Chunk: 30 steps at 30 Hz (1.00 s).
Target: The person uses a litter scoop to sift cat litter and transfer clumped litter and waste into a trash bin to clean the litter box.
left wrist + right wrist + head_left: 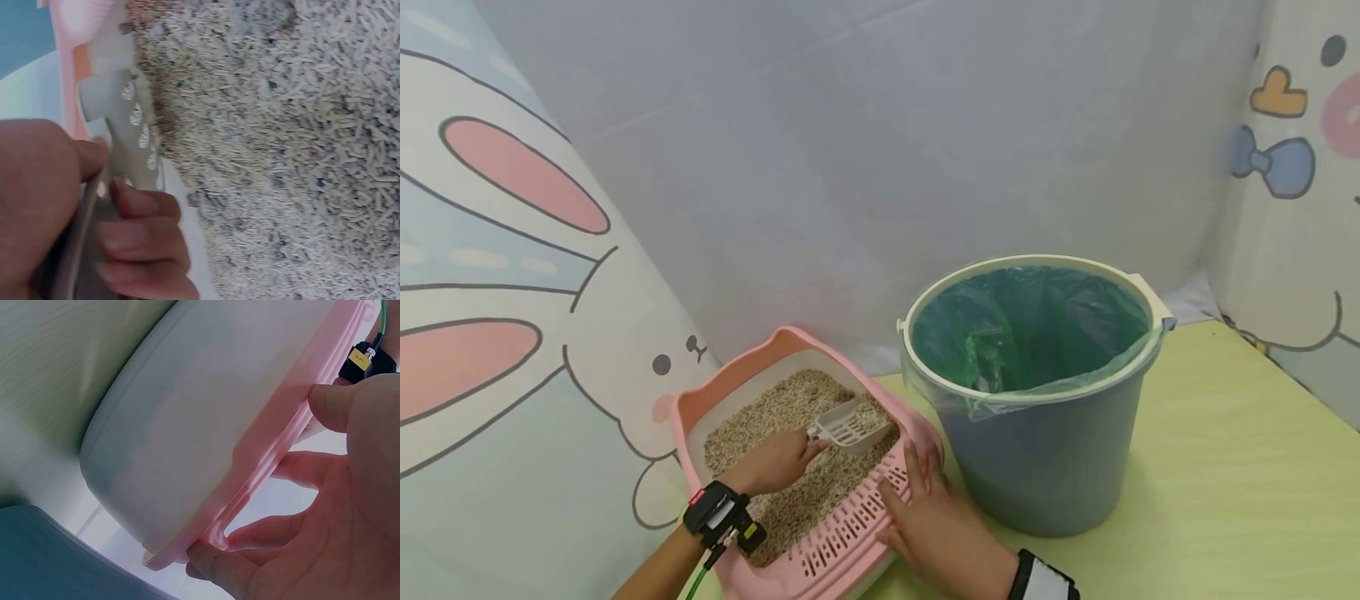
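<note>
Right hand (942, 535) nearest, fingers spread, resting over rim of pink litter tray (730, 379). Left hand (778, 462) curled round handle of slotted scoop (119, 106); blade tilted at litter (786, 512) inside tray, near wall. Bin (1037, 467) just beside tray on surface (1225, 467), green liner (1082, 325) already fitted. Judged partway: sifting apparently under way, plenty of litter left in tray. Amount in bin: cannot tell; folds of liner in the way.
</note>
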Motion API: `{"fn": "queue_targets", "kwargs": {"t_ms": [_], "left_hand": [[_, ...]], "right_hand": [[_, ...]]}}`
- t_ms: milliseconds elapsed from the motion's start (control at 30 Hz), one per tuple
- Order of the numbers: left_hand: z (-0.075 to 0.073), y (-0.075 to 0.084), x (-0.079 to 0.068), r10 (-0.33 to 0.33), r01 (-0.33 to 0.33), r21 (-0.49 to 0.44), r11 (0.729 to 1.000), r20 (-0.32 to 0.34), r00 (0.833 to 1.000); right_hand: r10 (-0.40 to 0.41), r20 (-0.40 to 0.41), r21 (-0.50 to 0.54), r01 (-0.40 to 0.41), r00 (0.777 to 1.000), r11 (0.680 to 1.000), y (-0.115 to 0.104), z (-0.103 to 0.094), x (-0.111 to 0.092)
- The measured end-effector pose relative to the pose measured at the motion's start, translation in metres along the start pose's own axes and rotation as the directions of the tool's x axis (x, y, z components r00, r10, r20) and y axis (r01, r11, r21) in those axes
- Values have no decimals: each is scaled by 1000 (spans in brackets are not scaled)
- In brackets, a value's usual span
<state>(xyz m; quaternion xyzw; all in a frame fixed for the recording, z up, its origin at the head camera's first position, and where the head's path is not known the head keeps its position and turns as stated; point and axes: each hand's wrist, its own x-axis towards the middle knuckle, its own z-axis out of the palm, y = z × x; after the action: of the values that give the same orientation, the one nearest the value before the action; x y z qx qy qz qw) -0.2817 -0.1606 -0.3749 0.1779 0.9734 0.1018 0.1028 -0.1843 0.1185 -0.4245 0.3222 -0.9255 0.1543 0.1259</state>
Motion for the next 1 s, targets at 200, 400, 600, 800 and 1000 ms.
{"fn": "queue_targets", "kwargs": {"t_ms": [200, 400, 600, 800, 1000], "left_hand": [[-11, 7, -10, 14, -14, -6, 1000, -30, 999], [-19, 11, -22, -16, 16, 29, 999, -19, 1000], [-21, 5, -38, -10, 12, 60, 998, -42, 999], [-23, -2, -54, -72, 71, -23, 997, -70, 995], [-31, -9, -66, -153, 145, -74, 987, -116, 981]], "right_hand": [[-3, -20, -22, 3, 1000, 1000, 0, 0, 1], [2, 1, 18, -2, 1000, 1000, 0, -1, 3], [12, 1, 41, -12, 1000, 999, 1, 0, 3], [4, -6, 19, -4, 1000, 1000, -1, 1, 2], [21, -2, 40, -21, 1000, 999, -1, 0, 0]]}}
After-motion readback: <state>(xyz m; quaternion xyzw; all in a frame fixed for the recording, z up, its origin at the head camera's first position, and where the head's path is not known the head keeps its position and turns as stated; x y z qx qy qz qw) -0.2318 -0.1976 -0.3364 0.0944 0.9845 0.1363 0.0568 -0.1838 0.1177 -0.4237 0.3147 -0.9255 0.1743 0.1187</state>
